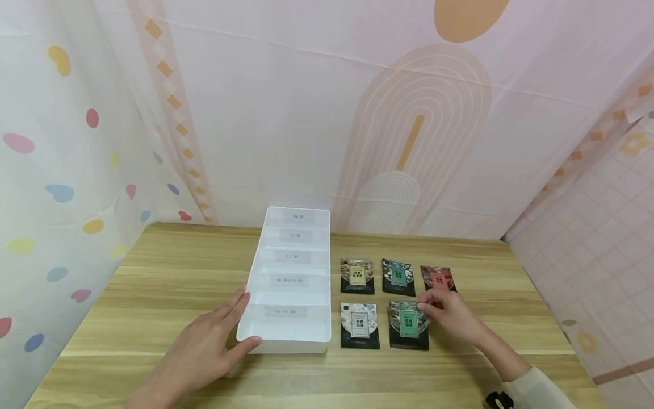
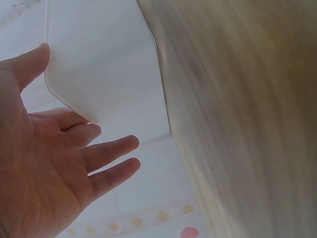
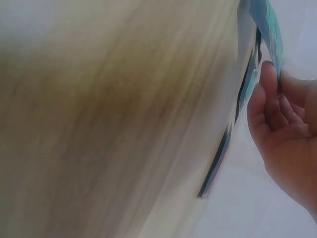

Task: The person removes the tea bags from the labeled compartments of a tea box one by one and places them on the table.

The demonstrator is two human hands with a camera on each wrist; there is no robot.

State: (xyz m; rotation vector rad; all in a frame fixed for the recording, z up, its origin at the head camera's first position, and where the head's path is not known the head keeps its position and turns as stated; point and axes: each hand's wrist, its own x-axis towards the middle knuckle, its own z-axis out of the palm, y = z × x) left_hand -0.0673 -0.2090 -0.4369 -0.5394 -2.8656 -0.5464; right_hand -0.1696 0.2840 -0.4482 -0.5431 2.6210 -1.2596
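Observation:
A white divided box (image 1: 284,346) with several labelled compartments lies lengthwise on the table. My left hand (image 1: 206,343) rests on its near left corner, thumb on the front rim and fingers along the left side; the left wrist view shows those fingers (image 2: 111,151) fairly straight. My right hand (image 1: 455,318) pinches the upper right corner of a tea sachet with a green label (image 1: 409,322). Seen from the right wrist, that sachet (image 3: 271,34) stands tilted up from the tabletop between thumb and fingers. A white-patterned sachet (image 1: 360,325) lies between it and the box.
Behind these lie a yellow-labelled sachet (image 1: 357,276), a teal-labelled sachet (image 1: 398,277) and a red sachet (image 1: 437,277), partly behind my right hand. The wooden table (image 1: 168,272) ends at a patterned cloth backdrop (image 1: 286,113). Something black (image 1: 498,400) shows by the right sleeve.

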